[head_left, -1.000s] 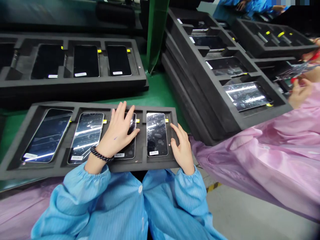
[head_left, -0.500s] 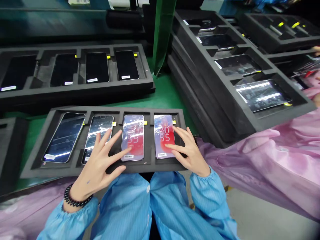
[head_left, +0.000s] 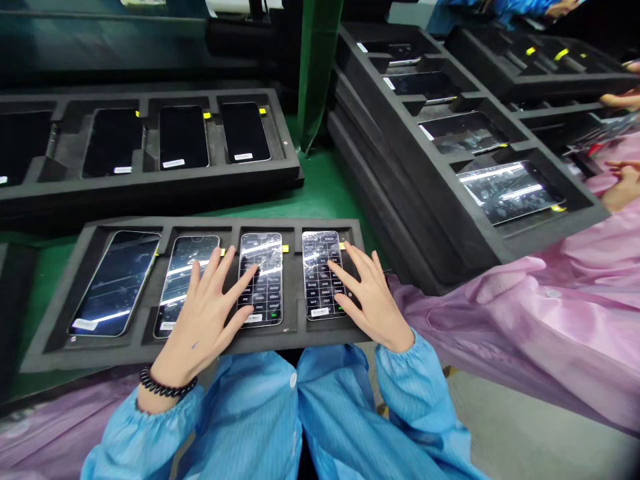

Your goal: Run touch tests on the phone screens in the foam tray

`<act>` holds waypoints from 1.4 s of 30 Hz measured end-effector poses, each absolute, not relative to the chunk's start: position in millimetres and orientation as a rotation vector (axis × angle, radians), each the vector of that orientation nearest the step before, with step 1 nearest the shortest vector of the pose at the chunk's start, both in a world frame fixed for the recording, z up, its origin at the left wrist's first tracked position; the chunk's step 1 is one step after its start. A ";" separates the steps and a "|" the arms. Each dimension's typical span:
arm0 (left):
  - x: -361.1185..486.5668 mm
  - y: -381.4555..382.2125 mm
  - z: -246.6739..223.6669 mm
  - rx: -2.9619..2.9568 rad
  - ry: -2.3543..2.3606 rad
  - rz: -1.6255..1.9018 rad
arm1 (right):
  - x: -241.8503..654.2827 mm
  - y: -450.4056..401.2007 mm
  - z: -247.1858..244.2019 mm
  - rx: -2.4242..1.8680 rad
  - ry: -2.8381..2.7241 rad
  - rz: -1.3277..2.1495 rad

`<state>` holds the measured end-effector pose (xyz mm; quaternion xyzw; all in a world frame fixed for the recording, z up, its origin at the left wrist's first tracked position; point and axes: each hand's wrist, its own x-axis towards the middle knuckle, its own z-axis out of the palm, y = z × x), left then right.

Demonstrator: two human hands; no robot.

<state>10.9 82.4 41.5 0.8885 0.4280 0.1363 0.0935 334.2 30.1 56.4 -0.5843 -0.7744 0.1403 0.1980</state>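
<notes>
Both hands are hovering spread and empty over the foam tray (head_left: 60,347), the left hand (head_left: 203,327) fingering the third phone (head_left: 261,280) from the tray's left end, the right hand (head_left: 373,297) tapping the fourth phone (head_left: 323,275); light, fingertip-only taps are probably serving best.

The two phones at the right end of the near foam tray (head_left: 60,347) are now showing dark keypad grids, replacing the red clock screens of half a second ago. The left hand (head_left: 205,320) is sliding its fingers (head_left: 249,275) onto the third phone (head_left: 261,280), while the right hand (head_left: 367,297) is pressing the fourth phone (head_left: 323,273).
</notes>
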 end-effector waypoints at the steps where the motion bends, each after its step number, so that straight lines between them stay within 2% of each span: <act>1: 9.0 80.3 42.4 2.643 1.250 0.395 | 334.5 28.2 57.7 -1.628 -2.168 0.395; 8: -6.0 79.6 69.0 2.557 0.827 0.565 | 342.5 33.1 64.7 -1.332 -2.082 0.539; 16: 35.9 122.6 67.5 2.633 1.205 0.820 | 329.6 73.5 54.4 -1.642 -2.085 0.286; 19: 40.6 126.0 58.3 2.662 1.258 0.763 | 328.0 75.4 52.5 -1.684 -2.153 0.284; 25: 41.9 124.6 50.5 2.617 1.366 0.433 | 329.4 73.1 51.4 -1.683 -2.138 0.282; 33: 32.8 104.3 58.7 2.473 1.515 0.519 | 334.8 54.0 53.6 -1.635 -2.017 0.273; 42: 20.9 83.4 43.8 2.450 1.533 0.491 | 340.2 50.7 50.5 -1.713 -2.004 0.228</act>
